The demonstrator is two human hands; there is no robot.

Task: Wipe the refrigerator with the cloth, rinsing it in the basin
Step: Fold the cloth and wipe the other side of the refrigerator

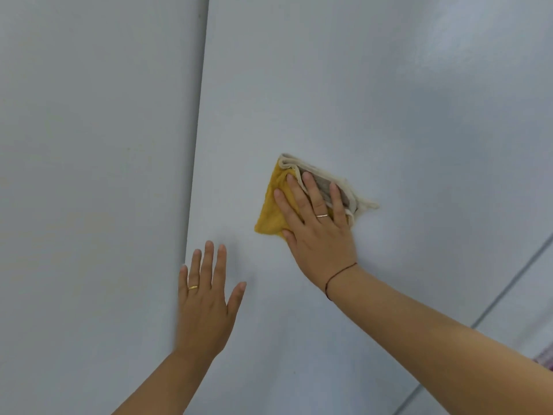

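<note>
The refrigerator [374,94] fills the view as a pale grey-white flat surface. A folded cloth [270,211], yellow on one side and cream-grey on the other, lies flat against it near the middle. My right hand [317,223] presses on the cloth with fingers spread, a ring on one finger and a thin dark cord at the wrist. My left hand [203,301] rests flat and empty on the surface, lower left of the cloth, fingers apart, with a gold ring. The basin is not in view.
A vertical edge [197,145] separates the wiped panel from another pale panel [89,175] on the left. A dark seam [508,286] runs diagonally at the lower right, with a bit of patterned fabric [546,359] at the right border.
</note>
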